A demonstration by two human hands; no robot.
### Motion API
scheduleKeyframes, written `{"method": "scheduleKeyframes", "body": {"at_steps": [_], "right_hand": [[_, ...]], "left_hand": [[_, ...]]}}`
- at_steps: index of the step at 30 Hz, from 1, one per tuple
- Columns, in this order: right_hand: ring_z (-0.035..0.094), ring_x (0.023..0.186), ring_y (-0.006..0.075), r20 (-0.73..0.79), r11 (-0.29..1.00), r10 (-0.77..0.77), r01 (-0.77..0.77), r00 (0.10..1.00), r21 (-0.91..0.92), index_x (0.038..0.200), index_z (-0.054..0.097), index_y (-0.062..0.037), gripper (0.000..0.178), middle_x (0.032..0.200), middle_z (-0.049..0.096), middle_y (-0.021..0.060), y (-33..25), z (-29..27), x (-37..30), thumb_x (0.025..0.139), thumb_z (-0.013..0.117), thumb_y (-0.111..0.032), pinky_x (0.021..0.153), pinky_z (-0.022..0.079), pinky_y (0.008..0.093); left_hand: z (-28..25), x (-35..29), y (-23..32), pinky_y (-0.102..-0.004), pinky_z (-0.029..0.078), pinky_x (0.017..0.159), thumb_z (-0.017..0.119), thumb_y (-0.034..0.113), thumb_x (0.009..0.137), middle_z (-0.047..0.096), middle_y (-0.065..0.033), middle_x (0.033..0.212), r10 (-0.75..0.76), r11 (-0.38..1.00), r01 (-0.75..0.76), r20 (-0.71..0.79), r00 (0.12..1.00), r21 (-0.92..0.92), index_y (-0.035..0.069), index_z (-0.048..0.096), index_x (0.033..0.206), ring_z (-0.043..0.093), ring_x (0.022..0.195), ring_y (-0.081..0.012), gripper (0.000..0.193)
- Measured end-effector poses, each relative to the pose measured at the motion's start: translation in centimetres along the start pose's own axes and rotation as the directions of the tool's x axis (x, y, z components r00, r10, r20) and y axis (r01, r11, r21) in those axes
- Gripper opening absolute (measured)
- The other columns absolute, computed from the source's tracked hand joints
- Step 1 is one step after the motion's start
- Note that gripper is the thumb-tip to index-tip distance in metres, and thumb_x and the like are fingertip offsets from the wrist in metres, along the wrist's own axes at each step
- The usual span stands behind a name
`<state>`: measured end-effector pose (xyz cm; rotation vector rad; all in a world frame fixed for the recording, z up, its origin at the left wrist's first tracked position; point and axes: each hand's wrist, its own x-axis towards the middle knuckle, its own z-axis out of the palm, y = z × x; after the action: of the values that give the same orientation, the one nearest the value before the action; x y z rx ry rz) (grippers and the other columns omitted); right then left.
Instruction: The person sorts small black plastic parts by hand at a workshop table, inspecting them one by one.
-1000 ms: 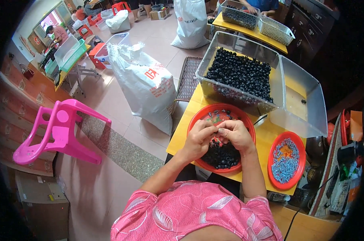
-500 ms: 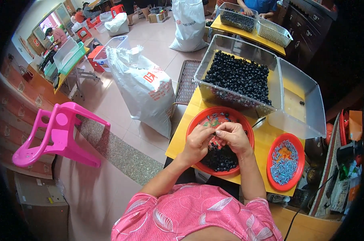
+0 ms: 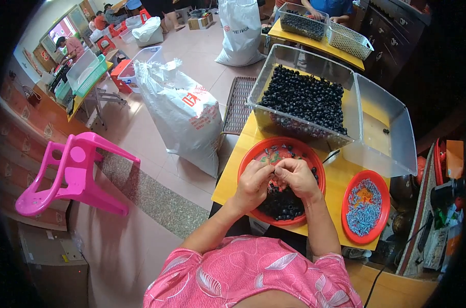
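My left hand (image 3: 254,183) and my right hand (image 3: 299,178) meet above a round red basin (image 3: 280,140). Both are closed, thumbs and fingertips pinched together; the piece between them is too small and covered to make out. Inside the basin, a heap of small black round parts (image 3: 280,206) lies on the side near me, with several smaller pieces toward the far rim. To the right, a red oval dish (image 3: 385,208) holds many small blue-grey pieces (image 3: 364,220) and an orange patch. Beyond the basin stands a clear plastic bin (image 3: 300,127) filled with black round parts (image 3: 305,97).
An open clear bin (image 3: 400,146) adjoins the full one on the yellow table (image 3: 331,205). Full white sacks (image 3: 187,123) stand on the floor to the left, near a pink plastic chair (image 3: 81,172). Across the far table (image 3: 294,38), another person's hands reach a bin.
My right hand has turned slightly, its fingers curling closer over the pinched spot. My left hand stays nearly in place.
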<state>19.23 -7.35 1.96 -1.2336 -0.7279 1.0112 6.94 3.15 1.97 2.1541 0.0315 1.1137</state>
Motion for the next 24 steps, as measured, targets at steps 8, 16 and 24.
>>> {"method": "scheduleKeyframes", "body": {"at_steps": [8,16,24], "right_hand": [[0.05,0.052,0.0045,0.041,0.992,0.004,-0.009,0.999,0.124,0.075,0.059,-0.0036,0.018,0.063,0.056,-0.0012,0.2,-0.1,-0.6,0.084,0.06,-0.019,0.044,0.039,0.0181],[0.052,0.061,0.0049,-0.037,0.997,-0.079,0.078,0.996,-0.024,0.085,0.06,-0.0007,0.008,0.074,0.059,0.0,-1.3,0.1,-0.3,0.082,0.059,-0.008,0.054,0.041,0.0179],[0.056,0.07,0.0058,-0.068,0.982,-0.148,0.138,0.987,-0.13,0.088,0.062,0.0016,0.011,0.078,0.062,0.0022,-0.8,0.9,-0.2,0.079,0.061,-0.005,0.062,0.045,0.0194]], "left_hand": [[0.6,-0.6,0.5,-0.0298,0.044,0.06,0.057,-0.009,0.074,0.055,-0.0127,0.078,-0.095,0.99,0.09,-0.037,0.995,-0.106,-0.001,0.057,0.092,0.055,0.069,-0.0251,0.02],[0.6,-1.2,-0.5,-0.02,0.043,0.061,0.055,0.007,0.085,0.06,-0.0018,0.08,-0.658,0.533,0.593,0.145,0.739,-0.603,0.001,0.06,0.094,0.053,0.068,-0.0069,0.012],[0.6,-1.2,-0.6,-0.0217,0.046,0.069,0.055,0.001,0.084,0.061,-0.004,0.084,-0.638,0.505,0.563,0.156,0.754,-0.654,-0.003,0.06,0.092,0.056,0.077,-0.0095,0.011]]}}
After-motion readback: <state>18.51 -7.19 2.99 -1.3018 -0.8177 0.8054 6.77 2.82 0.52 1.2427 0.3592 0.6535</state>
